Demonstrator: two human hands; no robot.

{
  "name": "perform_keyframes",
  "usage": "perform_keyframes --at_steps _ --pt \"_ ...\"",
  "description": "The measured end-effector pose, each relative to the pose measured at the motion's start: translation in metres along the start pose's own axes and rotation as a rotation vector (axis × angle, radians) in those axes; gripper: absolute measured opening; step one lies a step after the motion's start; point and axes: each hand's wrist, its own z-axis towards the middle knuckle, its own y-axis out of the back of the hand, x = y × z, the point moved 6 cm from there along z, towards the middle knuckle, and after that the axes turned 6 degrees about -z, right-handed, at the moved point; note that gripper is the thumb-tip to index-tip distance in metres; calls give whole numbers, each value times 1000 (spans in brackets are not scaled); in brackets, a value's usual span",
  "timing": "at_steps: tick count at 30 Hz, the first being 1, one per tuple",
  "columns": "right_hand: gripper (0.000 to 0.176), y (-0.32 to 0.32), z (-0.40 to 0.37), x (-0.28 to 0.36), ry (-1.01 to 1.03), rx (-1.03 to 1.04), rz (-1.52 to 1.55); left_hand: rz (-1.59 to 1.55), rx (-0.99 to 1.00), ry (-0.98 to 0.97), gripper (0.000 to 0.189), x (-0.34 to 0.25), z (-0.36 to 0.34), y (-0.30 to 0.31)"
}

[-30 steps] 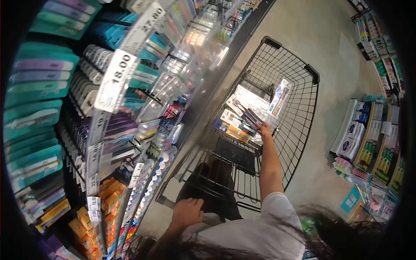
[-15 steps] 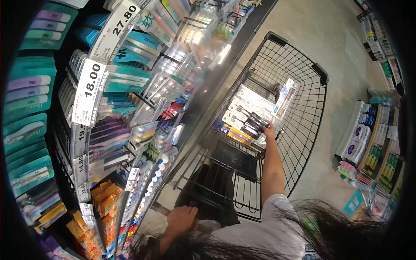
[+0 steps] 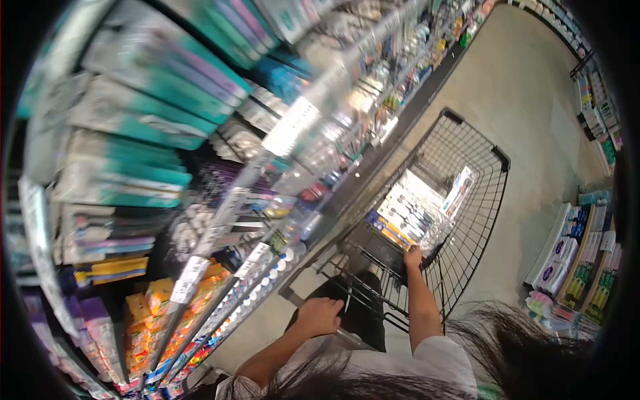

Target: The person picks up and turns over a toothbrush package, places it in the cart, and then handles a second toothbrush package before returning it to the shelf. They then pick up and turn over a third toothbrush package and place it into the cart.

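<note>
My left hand (image 3: 321,316) is wrapped round the handle bar of a black wire shopping cart (image 3: 505,193). Deeper in the cart, my right hand (image 3: 413,257) has its fingers curled at the near edge of a flat pack (image 3: 395,204) with a white face, dark toothbrush shapes and a blue and orange band. What those fingers hold, if anything, is too small to make out. A long narrow toothbrush pack (image 3: 459,189) lies beside the flat one, towards the cart's right side.
Shelves of hanging toothbrush packs (image 3: 133,170) line the left side, blurred. Orange packets (image 3: 157,300) and white-capped tubes (image 3: 272,271) fill the lower shelf. Pale aisle floor (image 3: 513,73) runs ahead. On the right stands another display (image 3: 573,260) of boxed goods.
My right hand has drawn back from the dark toothbrushes to the flat pack's near edge. My left hand stays on the handle. The view has swung, bringing more of the left shelves in.
</note>
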Motion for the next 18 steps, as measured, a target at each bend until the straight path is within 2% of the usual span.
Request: perform_keyframes --at_steps 2,4,5,8,9,10,11,13,14,15,16,18 --pt "36 27 -19 35 -11 59 -114 3 -33 -27 24 -2 -4 0" --pt "38 45 -28 68 57 241 -116 10 -69 -48 24 -4 -8 0" --pt "37 46 -26 77 162 227 -107 17 -68 -51 25 -2 -10 -3" --pt "35 73 -41 127 128 223 -55 80 -194 -207 25 -11 -24 6" --pt "37 75 -46 135 101 253 -40 -16 -225 -250 25 -6 -25 0" --pt "36 83 -55 156 253 189 -22 -11 -209 -281 27 0 -23 -10" --pt "31 22 -16 124 299 282 113 -18 -208 -304 28 5 -19 -18" --pt "20 27 -32 162 345 219 183 44 -263 -341 30 8 -20 -24" --pt "17 -15 -6 148 323 446 493 36 -252 -322 31 9 -21 -21" --pt "18 32 -66 195 267 443 289 32 -220 -314 32 9 -25 -19" --pt "16 44 -92 218 537 312 96 33 -217 -310 32 10 -29 -15" --pt "30 79 -147 265 673 321 -108 43 -199 -356 32 11 -33 -13"
